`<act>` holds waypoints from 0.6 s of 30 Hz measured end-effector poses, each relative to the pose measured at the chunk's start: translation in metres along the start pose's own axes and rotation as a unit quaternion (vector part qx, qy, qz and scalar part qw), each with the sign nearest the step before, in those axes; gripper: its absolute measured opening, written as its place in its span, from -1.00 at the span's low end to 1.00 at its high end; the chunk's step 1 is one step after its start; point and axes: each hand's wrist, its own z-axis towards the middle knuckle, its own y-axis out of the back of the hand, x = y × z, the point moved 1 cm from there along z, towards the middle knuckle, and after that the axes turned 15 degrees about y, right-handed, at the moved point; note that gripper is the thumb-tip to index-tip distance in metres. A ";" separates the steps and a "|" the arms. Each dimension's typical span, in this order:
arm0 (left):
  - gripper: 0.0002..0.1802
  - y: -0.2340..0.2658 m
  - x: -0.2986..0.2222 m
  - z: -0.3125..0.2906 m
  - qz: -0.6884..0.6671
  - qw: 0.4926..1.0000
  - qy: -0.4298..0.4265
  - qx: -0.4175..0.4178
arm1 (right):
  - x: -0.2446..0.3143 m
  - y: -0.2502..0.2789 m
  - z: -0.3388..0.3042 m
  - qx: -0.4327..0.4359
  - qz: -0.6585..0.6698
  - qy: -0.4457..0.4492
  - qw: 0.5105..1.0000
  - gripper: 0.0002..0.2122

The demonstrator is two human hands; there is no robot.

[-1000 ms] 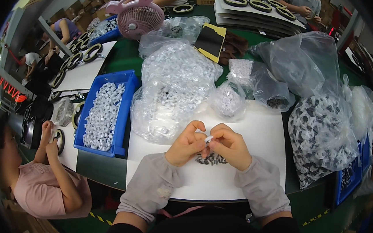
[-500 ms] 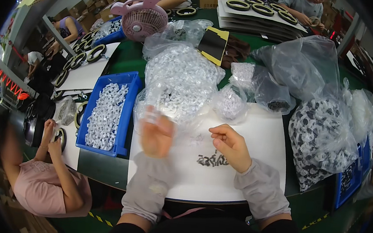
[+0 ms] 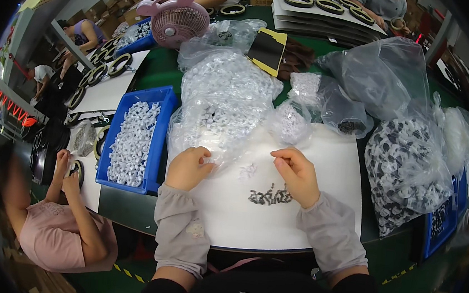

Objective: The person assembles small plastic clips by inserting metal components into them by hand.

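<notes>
My left hand (image 3: 188,168) is at the front left edge of a big clear bag (image 3: 222,92) of small white plastic parts. Its thumb and forefinger are curved with a gap between them, and nothing shows there. Over the white board (image 3: 271,233), my right hand (image 3: 300,179) has its fingers curled and thumb close to the forefinger; anything held is too small to make out. Just left of that hand lies a loose pile of short dark metal pins (image 3: 268,195). Tiny pale pieces (image 3: 248,171) are scattered between the hands.
A blue bin (image 3: 134,143) of white parts stands at left. Small bags (image 3: 292,123) and a clear bag of dark pins (image 3: 350,126) lie behind the board. A large bag of black-and-white parts (image 3: 405,167) stands right. A pink fan (image 3: 179,22) is behind; a co-worker (image 3: 65,226) sits left.
My left hand, raised and blurred before, has come down to the bag's edge with its fingers turned rightward. My right hand has barely moved and uncovers more of the pins.
</notes>
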 end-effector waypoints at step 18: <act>-0.87 -0.022 -0.038 0.000 -0.856 0.459 -0.080 0.225 | -0.003 0.014 -0.008 0.296 -0.312 0.018 0.903 -0.90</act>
